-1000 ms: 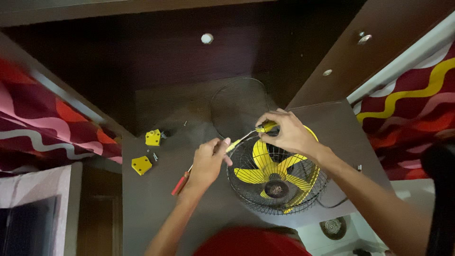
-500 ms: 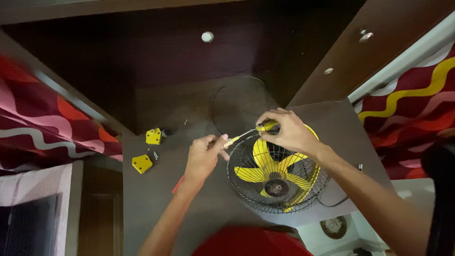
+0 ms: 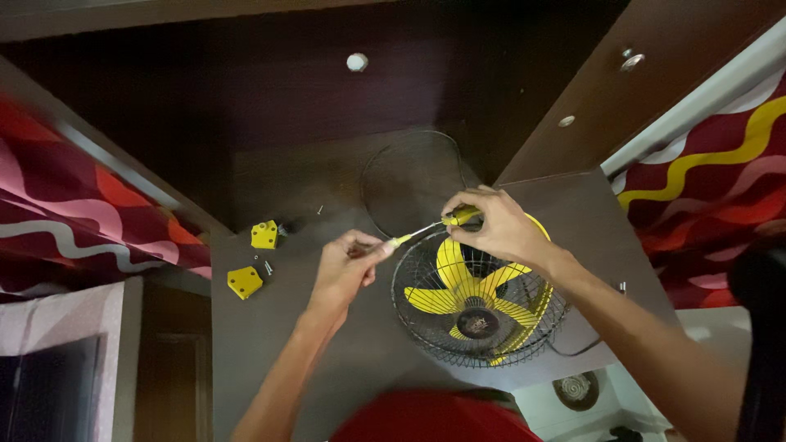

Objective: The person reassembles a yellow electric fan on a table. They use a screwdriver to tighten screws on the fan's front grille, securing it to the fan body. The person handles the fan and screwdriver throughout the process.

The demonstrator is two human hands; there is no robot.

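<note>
On the dark brown tabletop [image 3: 270, 344], going left to right, two yellow plastic brackets [image 3: 246, 282] lie with small screws [image 3: 268, 268] beside them, well apart from the hands at about nine o'clock. Next comes the left hand [image 3: 340, 270], fingers curled together and pinching the near end of a thin yellow-tipped screwdriver [image 3: 422, 232] — the tool runs from those fingertips toward two o'clock. Its yellow handle sits pinched between the thumb and bent fingers of the right hand [image 3: 499, 229]. Below both hands, at five o'clock from the tool, the small fan [image 3: 479, 299] lies face up — yellow blades inside a black wire cage, the right palm resting over its upper rim.
</note>
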